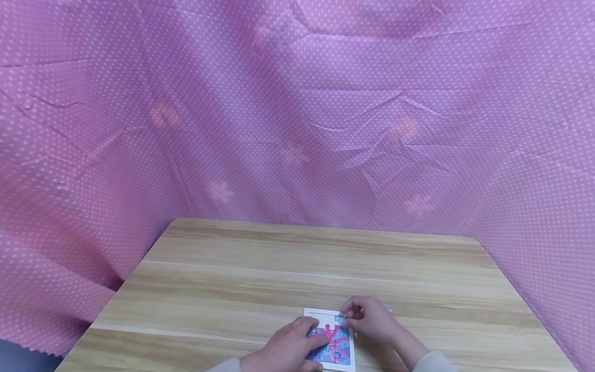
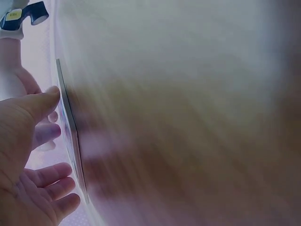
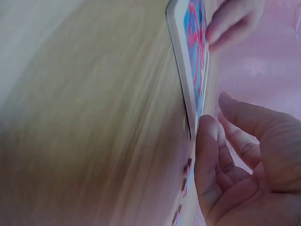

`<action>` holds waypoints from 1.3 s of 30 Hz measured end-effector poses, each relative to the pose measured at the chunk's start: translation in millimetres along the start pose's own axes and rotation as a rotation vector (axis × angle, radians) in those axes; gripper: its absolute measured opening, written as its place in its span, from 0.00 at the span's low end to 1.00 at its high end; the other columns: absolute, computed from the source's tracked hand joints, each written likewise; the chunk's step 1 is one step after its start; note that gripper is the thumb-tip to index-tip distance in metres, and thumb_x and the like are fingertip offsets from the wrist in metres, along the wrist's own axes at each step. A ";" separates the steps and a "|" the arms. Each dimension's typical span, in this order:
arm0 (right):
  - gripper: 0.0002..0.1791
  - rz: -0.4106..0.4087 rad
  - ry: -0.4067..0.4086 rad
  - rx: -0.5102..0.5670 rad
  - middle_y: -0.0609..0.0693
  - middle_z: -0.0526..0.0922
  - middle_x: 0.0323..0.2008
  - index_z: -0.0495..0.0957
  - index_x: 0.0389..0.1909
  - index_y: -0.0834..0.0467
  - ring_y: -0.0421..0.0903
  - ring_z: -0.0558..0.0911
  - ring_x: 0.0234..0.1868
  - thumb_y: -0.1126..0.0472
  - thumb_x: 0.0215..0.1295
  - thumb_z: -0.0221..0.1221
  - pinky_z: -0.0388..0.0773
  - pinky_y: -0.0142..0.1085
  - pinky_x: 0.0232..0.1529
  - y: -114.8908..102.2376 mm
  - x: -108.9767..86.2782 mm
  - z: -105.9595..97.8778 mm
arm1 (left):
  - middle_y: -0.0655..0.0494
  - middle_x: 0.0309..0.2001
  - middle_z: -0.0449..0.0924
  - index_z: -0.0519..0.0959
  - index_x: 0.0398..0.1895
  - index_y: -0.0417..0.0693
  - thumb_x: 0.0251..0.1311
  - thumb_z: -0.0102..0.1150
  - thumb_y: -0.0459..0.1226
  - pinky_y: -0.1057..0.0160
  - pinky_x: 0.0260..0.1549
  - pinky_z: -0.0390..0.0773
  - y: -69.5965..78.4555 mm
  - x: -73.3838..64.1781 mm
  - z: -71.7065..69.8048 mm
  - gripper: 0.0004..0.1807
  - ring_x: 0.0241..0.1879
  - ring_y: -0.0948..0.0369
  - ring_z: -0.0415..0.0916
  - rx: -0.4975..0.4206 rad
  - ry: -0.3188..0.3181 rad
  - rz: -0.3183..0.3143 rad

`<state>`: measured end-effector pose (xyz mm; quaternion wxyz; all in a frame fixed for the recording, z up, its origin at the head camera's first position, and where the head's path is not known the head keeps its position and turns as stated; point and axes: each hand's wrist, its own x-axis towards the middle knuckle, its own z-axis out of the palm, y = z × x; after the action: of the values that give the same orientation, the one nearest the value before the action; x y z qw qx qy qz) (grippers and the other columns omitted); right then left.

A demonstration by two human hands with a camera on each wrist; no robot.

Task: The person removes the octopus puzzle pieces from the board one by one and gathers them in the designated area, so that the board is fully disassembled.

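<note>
A jigsaw puzzle (image 1: 341,343) in a white frame (image 1: 351,356) lies flat near the table's front. Its pieces are blue, purple and pink, and bare white shows in the upper left part. My left hand (image 1: 290,346) rests over the left side of the puzzle, its fingers extended onto the pieces and frame. At the upper right corner is my right hand (image 1: 372,319), thumb and bent fingertips close to a blue piece there. In the right wrist view that right hand (image 3: 249,155) has its thumb apart from loosely bent fingers, and no piece shows between them.
Loose puzzle pieces (image 3: 186,173) lie on the table beyond the frame's right side, partly behind the right hand in the head view. The wooden table (image 1: 279,274) reaches back to a pink dotted cloth (image 1: 297,129) that hangs around it.
</note>
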<state>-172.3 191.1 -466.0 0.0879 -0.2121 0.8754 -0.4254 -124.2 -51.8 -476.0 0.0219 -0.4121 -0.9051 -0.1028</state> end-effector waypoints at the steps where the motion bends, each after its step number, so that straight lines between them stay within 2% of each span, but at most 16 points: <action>1: 0.11 -0.004 -0.007 -0.008 0.43 0.78 0.29 0.80 0.36 0.57 0.39 0.75 0.30 0.60 0.53 0.69 0.75 0.29 0.32 -0.5 0.6 1.7 | 0.48 0.58 0.70 0.75 0.61 0.61 0.57 0.60 0.57 0.57 0.50 0.74 0.7 0.7 0.1 0.29 0.58 0.54 0.68 -0.002 -0.001 0.001; 11: 0.10 0.008 -0.069 -0.046 0.43 0.77 0.31 0.81 0.34 0.51 0.40 0.75 0.32 0.59 0.51 0.70 0.74 0.33 0.34 -5.3 -0.1 7.4 | 0.47 0.58 0.69 0.75 0.62 0.61 0.56 0.62 0.55 0.58 0.52 0.73 5.8 6.6 0.1 0.29 0.59 0.55 0.66 -0.011 -0.038 -0.034; 19: 0.09 -0.017 -0.091 -0.118 0.39 0.78 0.30 0.83 0.33 0.50 0.37 0.74 0.30 0.59 0.50 0.70 0.73 0.32 0.32 -7.9 -0.4 8.1 | 0.46 0.57 0.70 0.76 0.61 0.61 0.55 0.63 0.55 0.60 0.50 0.74 5.3 6.1 1.8 0.29 0.58 0.55 0.67 0.008 -0.017 -0.020; 23: 0.08 -0.021 -0.097 -0.116 0.39 0.77 0.29 0.83 0.33 0.50 0.37 0.73 0.29 0.60 0.51 0.70 0.72 0.32 0.31 -8.0 0.4 8.6 | 0.47 0.57 0.70 0.76 0.61 0.62 0.55 0.63 0.55 0.60 0.50 0.74 5.5 6.1 1.2 0.29 0.58 0.56 0.67 0.008 -0.017 -0.028; 31: 0.08 -0.007 -0.053 -0.163 0.46 0.69 0.34 0.82 0.31 0.47 0.44 0.69 0.32 0.57 0.49 0.71 0.66 0.34 0.29 -7.1 -1.3 10.0 | 0.47 0.57 0.70 0.76 0.61 0.62 0.55 0.64 0.55 0.61 0.49 0.74 6.0 8.3 1.8 0.29 0.58 0.56 0.66 0.004 -0.040 -0.051; 36: 0.10 -0.004 -0.045 -0.164 0.46 0.71 0.33 0.81 0.31 0.46 0.44 0.69 0.31 0.58 0.49 0.71 0.66 0.34 0.29 -7.6 0.1 10.4 | 0.47 0.58 0.70 0.75 0.61 0.62 0.55 0.63 0.54 0.60 0.49 0.74 5.9 8.6 2.1 0.29 0.58 0.56 0.67 -0.010 -0.047 -0.053; 39: 0.12 -0.001 -0.031 -0.123 0.45 0.72 0.31 0.79 0.33 0.49 0.43 0.70 0.31 0.62 0.49 0.71 0.68 0.33 0.29 -7.1 1.2 10.3 | 0.47 0.58 0.70 0.75 0.62 0.61 0.56 0.63 0.54 0.60 0.49 0.75 5.6 8.4 1.8 0.29 0.58 0.56 0.67 -0.023 -0.053 -0.053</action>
<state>-167.8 179.4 -466.9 0.0880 -0.2240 0.8984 -0.3675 -125.4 -41.6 -475.8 -0.0097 -0.3908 -0.9147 -0.1028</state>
